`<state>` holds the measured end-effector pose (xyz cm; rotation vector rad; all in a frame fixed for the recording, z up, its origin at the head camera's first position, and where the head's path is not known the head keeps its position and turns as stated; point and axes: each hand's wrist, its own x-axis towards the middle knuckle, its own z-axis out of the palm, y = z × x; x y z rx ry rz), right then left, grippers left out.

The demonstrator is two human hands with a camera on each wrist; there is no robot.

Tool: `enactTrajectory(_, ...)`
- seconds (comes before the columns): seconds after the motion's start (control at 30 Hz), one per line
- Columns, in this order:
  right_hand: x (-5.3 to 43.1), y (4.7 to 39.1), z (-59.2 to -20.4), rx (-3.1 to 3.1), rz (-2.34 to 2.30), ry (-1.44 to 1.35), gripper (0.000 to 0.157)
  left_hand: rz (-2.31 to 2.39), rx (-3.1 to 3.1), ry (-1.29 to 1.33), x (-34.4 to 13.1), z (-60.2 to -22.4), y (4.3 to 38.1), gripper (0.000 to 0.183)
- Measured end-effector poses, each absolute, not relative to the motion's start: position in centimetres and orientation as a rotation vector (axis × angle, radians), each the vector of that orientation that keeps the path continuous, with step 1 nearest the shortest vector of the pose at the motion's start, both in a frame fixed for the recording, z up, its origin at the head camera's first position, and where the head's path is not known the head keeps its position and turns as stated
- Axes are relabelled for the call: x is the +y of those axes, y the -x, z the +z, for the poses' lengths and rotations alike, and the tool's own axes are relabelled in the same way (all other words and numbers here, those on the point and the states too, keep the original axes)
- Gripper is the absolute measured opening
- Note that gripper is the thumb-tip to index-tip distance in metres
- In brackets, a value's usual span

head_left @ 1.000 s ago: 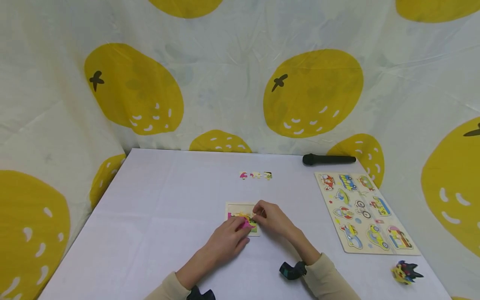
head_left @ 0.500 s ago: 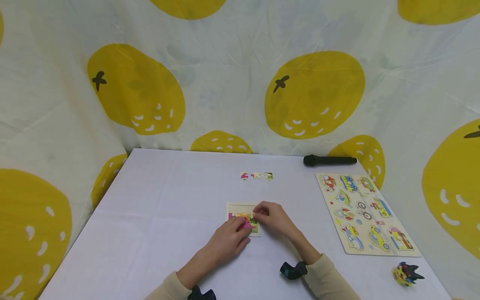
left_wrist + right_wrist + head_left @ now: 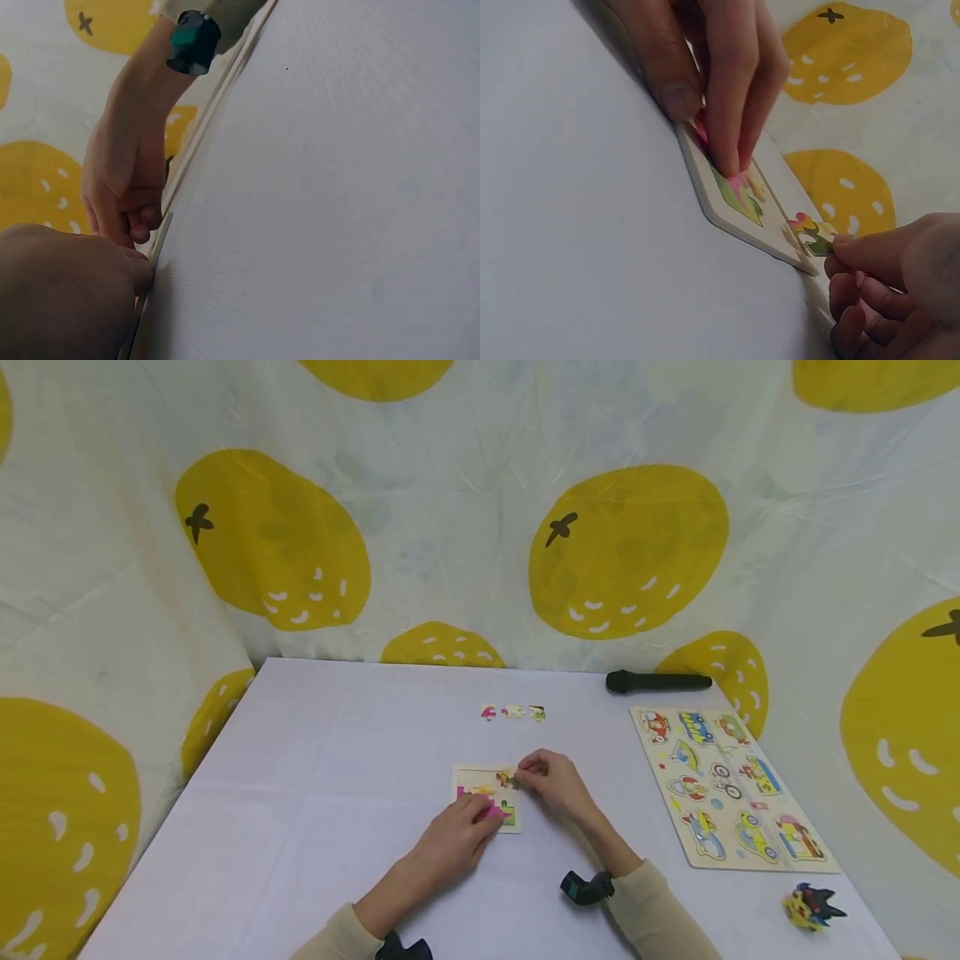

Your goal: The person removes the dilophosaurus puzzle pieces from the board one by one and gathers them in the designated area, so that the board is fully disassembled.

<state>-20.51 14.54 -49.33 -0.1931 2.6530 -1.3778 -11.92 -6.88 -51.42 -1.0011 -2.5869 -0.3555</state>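
A small square wooden puzzle tray point(image 3: 467, 774) lies on the white table, partly filled with pink, yellow and green pieces. My left hand point(image 3: 454, 837) rests on its lower left; in the right wrist view the extended fingertips point(image 3: 733, 161) press on the pink and green picture, with the thumb by the tray's edge. Between thumb and index finger, my right hand point(image 3: 558, 787) pinches a jigsaw piece point(image 3: 815, 235) with red, yellow and dark green print. That piece is over the tray's upper right corner. The left hand covers part of the picture.
Three loose jigsaw pieces point(image 3: 513, 712) lie in a row beyond the tray. To the right is a large wooden vehicle puzzle board point(image 3: 708, 760), with a black microphone point(image 3: 660, 682) behind it and a small yellow and black figurine point(image 3: 812, 907) nearer me. A fruit-print curtain point(image 3: 450, 527) hangs behind.
My right hand has moved slightly up and right with the jigsaw piece, drawing it off the filled part to the tray's upper right. The left hand has stayed in place.
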Motion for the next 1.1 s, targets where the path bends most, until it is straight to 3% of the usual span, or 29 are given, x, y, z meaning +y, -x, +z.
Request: enactTrajectory(1.1,17.4,27.1,-49.9,2.749,-1.451,-0.140,0.022,-0.386,-2.540,0.983,-7.0,-51.4,11.8,0.018)
